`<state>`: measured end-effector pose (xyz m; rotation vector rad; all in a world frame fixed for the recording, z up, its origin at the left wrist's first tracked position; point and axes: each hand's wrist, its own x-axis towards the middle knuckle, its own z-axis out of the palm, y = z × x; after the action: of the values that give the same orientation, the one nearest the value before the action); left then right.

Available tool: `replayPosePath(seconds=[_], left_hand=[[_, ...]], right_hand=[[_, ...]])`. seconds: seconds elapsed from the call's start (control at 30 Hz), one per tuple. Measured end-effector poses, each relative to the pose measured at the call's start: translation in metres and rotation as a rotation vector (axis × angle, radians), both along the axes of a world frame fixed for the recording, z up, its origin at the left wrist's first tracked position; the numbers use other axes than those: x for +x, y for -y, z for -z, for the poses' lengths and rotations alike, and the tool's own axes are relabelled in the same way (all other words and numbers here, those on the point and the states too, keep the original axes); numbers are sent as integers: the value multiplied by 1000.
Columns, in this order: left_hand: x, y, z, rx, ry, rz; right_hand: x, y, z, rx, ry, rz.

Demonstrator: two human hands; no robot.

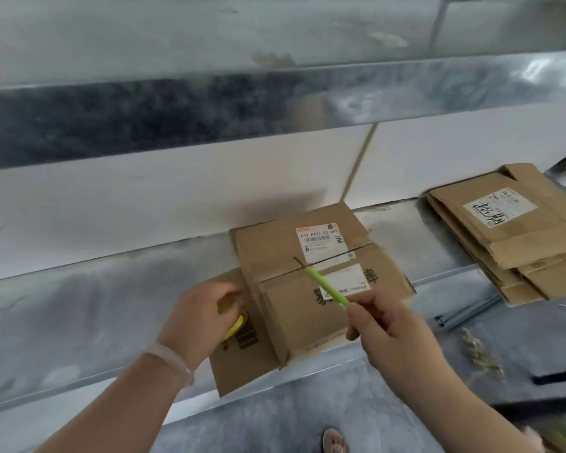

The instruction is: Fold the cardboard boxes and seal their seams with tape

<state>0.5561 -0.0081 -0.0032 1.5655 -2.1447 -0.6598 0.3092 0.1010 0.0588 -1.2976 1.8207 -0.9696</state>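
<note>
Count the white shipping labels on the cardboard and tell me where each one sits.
3. Two on the centre box: upper label beyond the seam, lower label crossed by the green strip. The third label tops the flattened stack at right. Others may be hidden.

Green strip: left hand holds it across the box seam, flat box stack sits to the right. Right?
Wrong hand: head view shows the right hand holding the green strip across the box seam. Flat box stack is to the right.
</note>
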Motion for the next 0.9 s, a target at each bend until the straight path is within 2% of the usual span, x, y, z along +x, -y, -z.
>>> replayPosePath(seconds=[0.1, 0.27, 0.6, 0.77, 0.9], left_hand=[[3, 0, 2, 3, -38, 9], [4, 3, 7, -58, -70, 15], [3, 0, 12, -110, -75, 4], [3, -2, 12, -114, -99, 6], [11, -2, 12, -133, -97, -50]], right_hand=[[34, -9, -1, -5, -245, -60], [83, -9, 5, 26, -430, -267], [116, 16, 17, 312, -797, -372], [118, 22, 18, 369, -843, -398], [110, 28, 18, 342, -788, -395]])
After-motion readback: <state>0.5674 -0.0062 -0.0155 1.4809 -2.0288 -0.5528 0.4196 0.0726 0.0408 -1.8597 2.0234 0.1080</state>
